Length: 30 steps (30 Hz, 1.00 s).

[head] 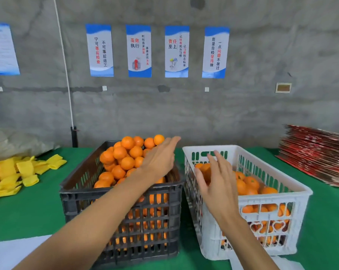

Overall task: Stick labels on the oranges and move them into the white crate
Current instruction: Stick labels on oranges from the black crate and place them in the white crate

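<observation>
A black crate [114, 193] on the green table is heaped with oranges [120, 152]. To its right stands the white crate [281, 193], partly filled with oranges [248, 185]. My left hand [161, 158] reaches over the black crate's right side with fingers straight, holding nothing. Over the white crate's left part hovers my right hand [215, 180], fingers spread and straight, with nothing in it. No labels can be seen.
Yellow foam fruit sleeves [18, 172] lie in a pile at the left of the green table [38, 207]. A stack of flat red cartons [317, 154] sits at the right. A white sheet [14, 252] lies near the front left edge. A concrete wall with posters is behind.
</observation>
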Tool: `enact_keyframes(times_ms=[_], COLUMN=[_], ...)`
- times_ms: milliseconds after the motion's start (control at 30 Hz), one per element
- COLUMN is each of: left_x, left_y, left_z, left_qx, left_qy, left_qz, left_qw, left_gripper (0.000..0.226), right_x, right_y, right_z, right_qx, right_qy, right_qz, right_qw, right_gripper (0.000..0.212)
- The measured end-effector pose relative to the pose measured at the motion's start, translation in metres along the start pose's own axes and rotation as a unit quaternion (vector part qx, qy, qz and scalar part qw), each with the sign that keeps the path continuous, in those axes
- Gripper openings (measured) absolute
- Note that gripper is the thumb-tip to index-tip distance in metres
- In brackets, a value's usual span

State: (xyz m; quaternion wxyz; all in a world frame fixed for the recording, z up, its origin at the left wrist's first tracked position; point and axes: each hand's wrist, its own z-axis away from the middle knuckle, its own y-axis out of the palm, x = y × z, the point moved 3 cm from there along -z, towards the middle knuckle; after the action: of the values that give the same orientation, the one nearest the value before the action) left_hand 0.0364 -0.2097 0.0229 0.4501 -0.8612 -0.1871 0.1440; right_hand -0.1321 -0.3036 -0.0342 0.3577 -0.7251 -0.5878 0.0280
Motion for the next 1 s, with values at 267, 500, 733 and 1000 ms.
enact_keyframes(times_ms=[267,500,733,1000], left_x=[0.172,0.216,0.242,0.214], left_y=[0.040,0.050,0.075,0.031], left_z=[0.008,-0.033,-0.039,-0.036], left_qx=[0.249,0.182,0.188,0.027], left_qy=[-0.224,-0.277,-0.338,-0.297], left_qz=[-0.007,-0.109,0.061,0.102], left_qw=[0.942,0.937,0.920,0.949], left_gripper=[0.091,0.091,0.080,0.051], right_x=[0.078,0.086,0.086,0.087], right_y=[0.067,0.106,0.103,0.101], right_z=[-0.030,-0.049,-0.048,-0.050], right_qx=[0.171,0.315,0.314,0.327], right_qy=[-0.148,-0.086,-0.069,-0.031], right_qz=[-0.074,-0.012,-0.029,-0.030], right_qw=[0.971,0.945,0.946,0.944], right_gripper=[0.049,0.067,0.066,0.064])
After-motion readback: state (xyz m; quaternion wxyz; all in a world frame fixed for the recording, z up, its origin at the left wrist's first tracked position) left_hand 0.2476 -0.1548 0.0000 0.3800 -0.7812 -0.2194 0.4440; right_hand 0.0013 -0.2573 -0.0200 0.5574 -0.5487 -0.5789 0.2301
